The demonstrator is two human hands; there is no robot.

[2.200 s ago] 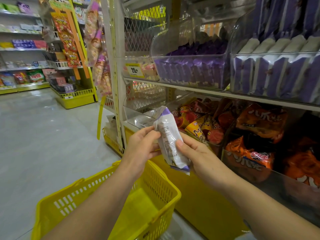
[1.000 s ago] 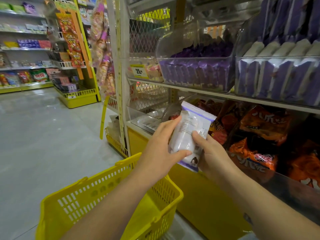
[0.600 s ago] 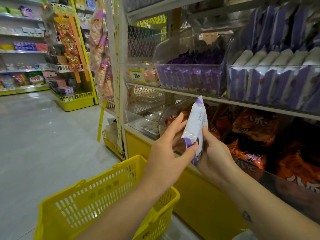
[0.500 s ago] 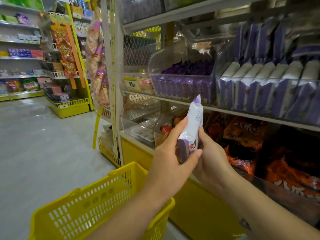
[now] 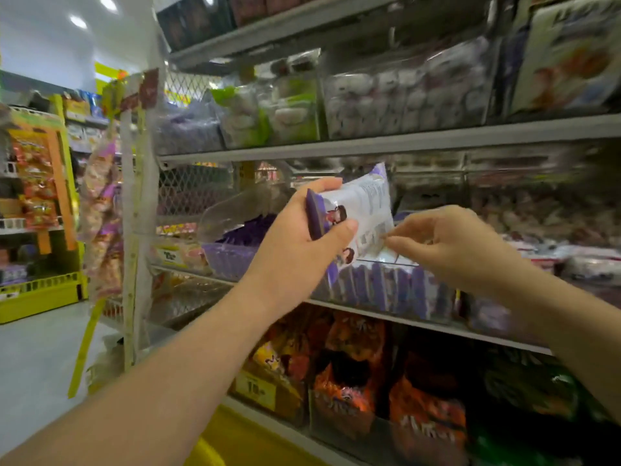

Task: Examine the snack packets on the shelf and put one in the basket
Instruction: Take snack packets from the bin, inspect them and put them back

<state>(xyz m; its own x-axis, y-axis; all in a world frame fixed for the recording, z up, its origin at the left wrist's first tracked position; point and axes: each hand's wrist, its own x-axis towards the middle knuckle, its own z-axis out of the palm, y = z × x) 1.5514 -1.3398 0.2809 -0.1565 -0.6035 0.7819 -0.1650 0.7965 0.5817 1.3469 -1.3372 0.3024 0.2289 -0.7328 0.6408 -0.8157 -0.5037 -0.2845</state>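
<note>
Snack packet (image 5: 361, 210): white and purple, printed back toward the camera. Raised from in front of the orange bags (image 5: 349, 375) to the level of the purple-packet bin (image 5: 386, 287), just in front of its rim.

Left hand (image 5: 302, 240): thumb across the near face, fingers curled over the top edge, now clamped on the packet as sole carrier.

Right hand (image 5: 450, 243): off the full grip held half a second ago. Fingers loosely curled, tips at the packet's right edge; pinching or merely touching not resolvable through the blur.

View tilted up. Basket out of frame, except perhaps a yellow sliver (image 5: 208, 449) under the left forearm; basket or shelf base unclear.

Judgement: examination winding up, packet more likely headed back to the bin than down to the basket. Nothing placed yet.
</note>
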